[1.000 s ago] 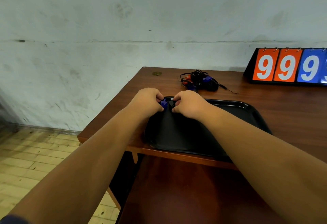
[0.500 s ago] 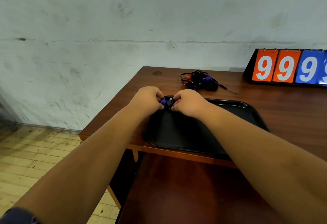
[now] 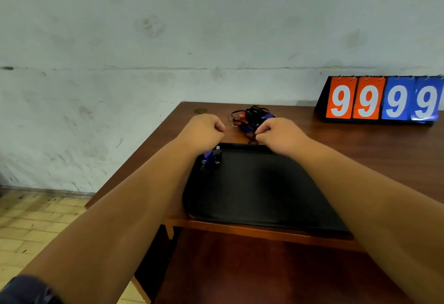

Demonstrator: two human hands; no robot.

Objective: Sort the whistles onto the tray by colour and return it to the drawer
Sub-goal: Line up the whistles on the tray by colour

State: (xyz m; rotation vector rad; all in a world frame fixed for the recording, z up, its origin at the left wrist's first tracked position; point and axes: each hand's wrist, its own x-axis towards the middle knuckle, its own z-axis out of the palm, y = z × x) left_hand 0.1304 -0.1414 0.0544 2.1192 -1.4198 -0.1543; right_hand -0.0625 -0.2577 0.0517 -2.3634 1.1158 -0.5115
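A black tray lies on the brown table at its front edge. A blue whistle with a dark clip lies in the tray's far left corner, partly hidden by my left forearm. Beyond the tray sits a tangled pile of whistles, red and blue, with black cords. My left hand hovers past the tray's far left corner, its fingers curled with nothing visible in them. My right hand is at the pile's near edge, and its fingertips pinch a black cord there.
A flip scoreboard showing 9 9 9 9 in orange and blue stands at the back right against the wall. A lower wooden surface lies below the table's front edge. Tiled floor is to the left.
Both hands let go of the blue whistle, which now lies in the tray's far left corner. They have moved apart and away from me, the right one to the pile.
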